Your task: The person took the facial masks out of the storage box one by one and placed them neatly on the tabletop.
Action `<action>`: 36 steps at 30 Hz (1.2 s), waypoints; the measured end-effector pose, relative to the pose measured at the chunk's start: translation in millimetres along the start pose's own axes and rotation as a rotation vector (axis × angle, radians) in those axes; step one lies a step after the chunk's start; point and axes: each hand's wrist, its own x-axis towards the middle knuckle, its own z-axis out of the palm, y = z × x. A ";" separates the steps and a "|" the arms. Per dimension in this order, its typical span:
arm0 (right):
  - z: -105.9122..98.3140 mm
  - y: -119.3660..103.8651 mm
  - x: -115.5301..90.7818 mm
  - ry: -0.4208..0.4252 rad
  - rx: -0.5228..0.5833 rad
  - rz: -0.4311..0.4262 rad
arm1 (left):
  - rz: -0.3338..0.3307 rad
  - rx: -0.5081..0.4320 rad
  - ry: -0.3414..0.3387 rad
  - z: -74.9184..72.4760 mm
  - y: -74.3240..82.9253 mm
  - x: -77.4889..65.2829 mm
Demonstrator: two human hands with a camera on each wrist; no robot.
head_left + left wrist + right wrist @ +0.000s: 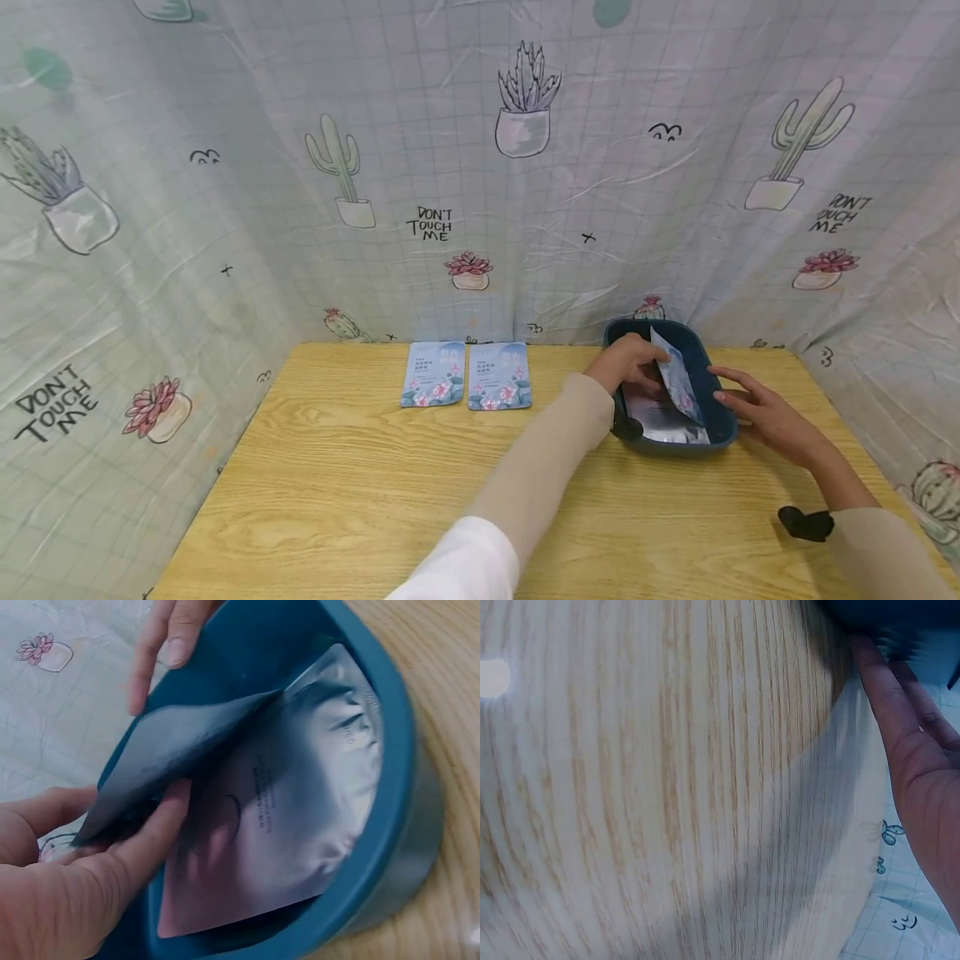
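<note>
Inside a dark blue plastic bin (pixel 660 448) at the back right of the table, my left hand (pixel 633 360) pinches a flat sachet (pixel 677 383) between thumb and fingers. The sachet has a pale blue front with pink flowers and stands tilted. Beneath it another sachet (pixel 292 802) lies in the bin, its silver back facing up. My right hand (pixel 772 417) touches the bin's right rim with its fingers extended. In the right wrist view, the fingers (pixel 889 697) of that hand reach up to the bin's side.
Two matching blue sachets, one on the left (pixel 434 374) and one on the right (pixel 499 376), lie side by side at the back of the wooden table (pixel 337 492). A curtain (pixel 420 150) printed with cacti hangs right behind the table's back edge.
</note>
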 end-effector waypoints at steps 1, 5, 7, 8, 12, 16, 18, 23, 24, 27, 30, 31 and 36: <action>0.4 0.8 0.2 -0.001 0.001 -0.004 | -0.021 0.005 0.016 1.0 -2.5 4.7; 2.2 2.7 1.5 -0.006 0.006 -0.007 | -0.046 0.014 0.062 4.0 -14.3 37.1; 2.5 2.5 2.1 -0.005 0.002 -0.005 | -0.031 0.017 0.073 3.7 -15.1 42.1; 2.4 2.3 2.4 -0.003 -0.002 -0.004 | -0.010 0.009 0.060 2.3 -14.2 40.1; 1.0 1.7 3.7 0.002 -0.011 -0.007 | 0.066 -0.016 0.039 -4.3 -2.1 8.2; 0.0 1.9 4.4 -0.002 0.011 -0.018 | 0.098 -0.024 0.031 -12.4 7.0 -12.4; -0.1 1.9 4.1 -0.002 0.022 -0.023 | 0.111 -0.001 0.041 -16.7 10.8 -19.9; 0.0 1.3 1.8 0.001 0.030 -0.025 | 0.170 0.065 -0.031 -37.3 14.2 -14.2; -0.1 1.2 1.4 0.002 0.028 -0.023 | 0.176 0.072 -0.050 -42.0 15.0 -11.9; 0.0 0.5 0.4 0.006 0.020 -0.017 | 0.160 0.065 -0.116 -52.9 22.0 -13.5; 0.0 -0.5 -0.3 0.010 0.008 -0.008 | 0.145 0.048 -0.170 -62.8 28.2 -17.6; 0.0 -0.7 -0.4 0.011 0.005 -0.004 | 0.140 0.044 -0.189 -66.0 29.6 -18.4; -0.4 -0.9 -0.7 0.019 -0.023 0.018 | 0.133 0.037 -0.226 -81.9 32.4 -22.3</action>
